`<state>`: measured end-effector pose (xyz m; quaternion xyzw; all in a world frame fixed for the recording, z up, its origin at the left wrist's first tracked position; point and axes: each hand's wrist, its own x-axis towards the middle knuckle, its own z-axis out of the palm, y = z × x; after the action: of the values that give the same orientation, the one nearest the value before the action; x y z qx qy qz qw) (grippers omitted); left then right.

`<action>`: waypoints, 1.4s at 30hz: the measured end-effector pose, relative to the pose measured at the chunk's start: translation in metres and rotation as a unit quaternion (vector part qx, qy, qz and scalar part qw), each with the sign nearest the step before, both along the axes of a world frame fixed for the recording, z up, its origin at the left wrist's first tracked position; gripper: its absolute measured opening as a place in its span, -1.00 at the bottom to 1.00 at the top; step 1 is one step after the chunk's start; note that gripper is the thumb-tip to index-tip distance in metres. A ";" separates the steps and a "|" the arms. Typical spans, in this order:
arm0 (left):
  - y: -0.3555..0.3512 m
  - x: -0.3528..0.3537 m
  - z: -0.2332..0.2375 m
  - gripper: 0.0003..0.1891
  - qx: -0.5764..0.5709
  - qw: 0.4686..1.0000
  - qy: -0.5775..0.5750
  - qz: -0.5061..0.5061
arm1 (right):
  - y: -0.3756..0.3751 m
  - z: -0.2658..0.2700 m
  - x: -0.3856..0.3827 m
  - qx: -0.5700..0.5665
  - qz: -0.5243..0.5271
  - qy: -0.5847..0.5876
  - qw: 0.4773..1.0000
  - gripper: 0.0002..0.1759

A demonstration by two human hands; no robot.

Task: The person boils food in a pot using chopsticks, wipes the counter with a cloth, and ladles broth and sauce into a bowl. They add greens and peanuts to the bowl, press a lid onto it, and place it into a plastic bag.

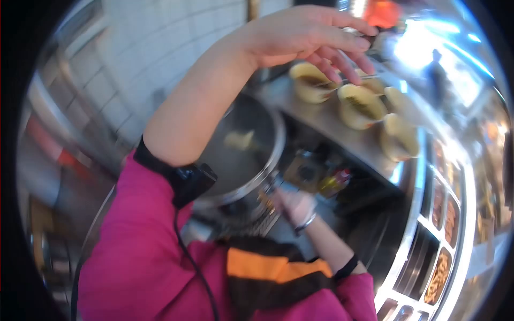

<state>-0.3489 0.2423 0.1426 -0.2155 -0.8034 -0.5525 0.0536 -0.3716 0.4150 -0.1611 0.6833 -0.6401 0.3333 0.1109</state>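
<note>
My left hand [321,43] reaches high across the view, its fingers spread and stretched out above several pale yellow bowls [360,109]. The bowls hold dark or greenish contents. Below my left forearm is a big round steel pot [241,160] with cloudy liquid, a pale yellowish piece [240,140] in it. My forearm covers part of the pot. Close to the pot's near rim, my right hand [294,206] is closed and blurred. A dark, thin handle-like piece shows by its wrist, but what it grips cannot be made out.
The bowls stand on a steel counter [326,125]. Below are dark shelves with a yellow and red package [334,182]. To the right, a bright-edged rack holds several food trays [439,275]. A white tiled wall [160,43] rises behind the pot.
</note>
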 end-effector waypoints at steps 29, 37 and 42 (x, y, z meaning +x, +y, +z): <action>-0.001 0.156 -0.313 -0.69 0.531 0.728 -0.325 0.286 | 0.016 -0.002 0.115 -0.137 -0.225 -0.394 0.880 -0.64; 0.002 0.147 -0.313 -0.73 0.509 0.724 -0.292 0.364 | 0.020 -0.018 0.150 -0.213 -0.197 -0.496 0.818 -0.65; 0.008 0.204 -0.293 -0.78 0.405 0.815 -0.252 0.329 | 0.024 -0.013 0.165 -0.246 -0.200 -0.590 0.742 -0.49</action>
<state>-0.1446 0.2499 -0.1501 0.2492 -0.5158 -0.8122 0.1106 -0.2064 0.4394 -0.1739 0.1553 -0.5954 0.7860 -0.0605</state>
